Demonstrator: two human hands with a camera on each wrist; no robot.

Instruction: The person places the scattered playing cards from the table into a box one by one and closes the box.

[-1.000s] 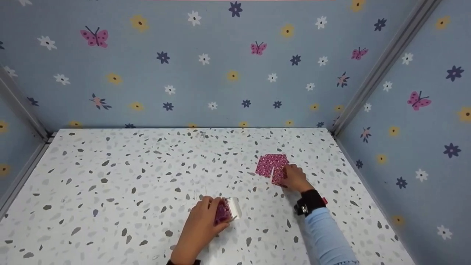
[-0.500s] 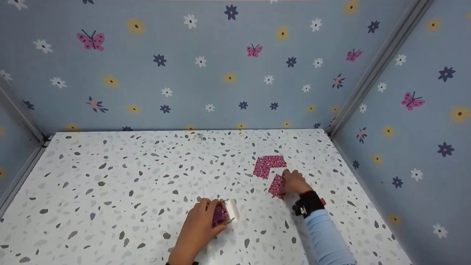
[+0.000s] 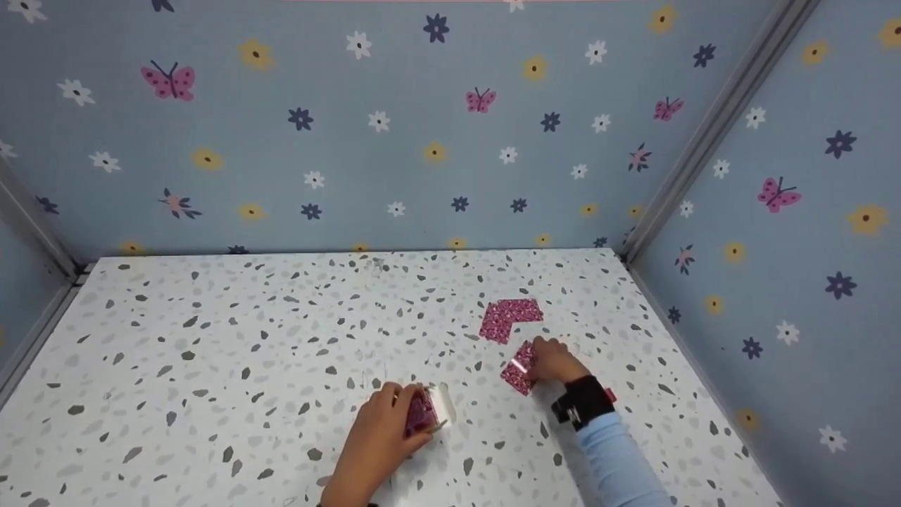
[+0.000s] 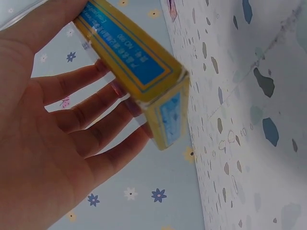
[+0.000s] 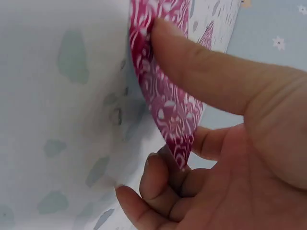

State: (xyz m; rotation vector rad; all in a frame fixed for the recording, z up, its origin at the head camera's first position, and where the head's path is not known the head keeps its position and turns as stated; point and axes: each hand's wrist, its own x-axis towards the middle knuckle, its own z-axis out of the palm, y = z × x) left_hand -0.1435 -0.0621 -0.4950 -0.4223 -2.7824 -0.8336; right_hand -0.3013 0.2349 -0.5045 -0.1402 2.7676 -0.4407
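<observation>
My left hand point(image 3: 376, 433) grips a small card box point(image 4: 132, 52) by its sides, thumb and fingers spread around it. Yellow with blue printed panels in the left wrist view, the box shows a purple-pink face and a white end flap point(image 3: 443, 405) in the head view. To the right, my right hand point(image 3: 559, 360) pinches a playing card point(image 3: 519, 371) with a pink and white patterned back. In the right wrist view the thumb point(image 5: 187, 62) presses on its patterned side, and the card looks slightly bent. Two cards point(image 3: 498, 320) with the same pattern lie on the table beyond that hand, meeting at an angle.
A white speckled table point(image 3: 211, 338) spreads under both hands. Behind it rises a pale blue wall point(image 3: 352, 162) with flowers and butterflies, and another side wall point(image 3: 795, 296) borders the right edge.
My right hand has drawn the pinched card toward me and slightly left, away from the cards on the table. The left hand keeps its grip on the box.
</observation>
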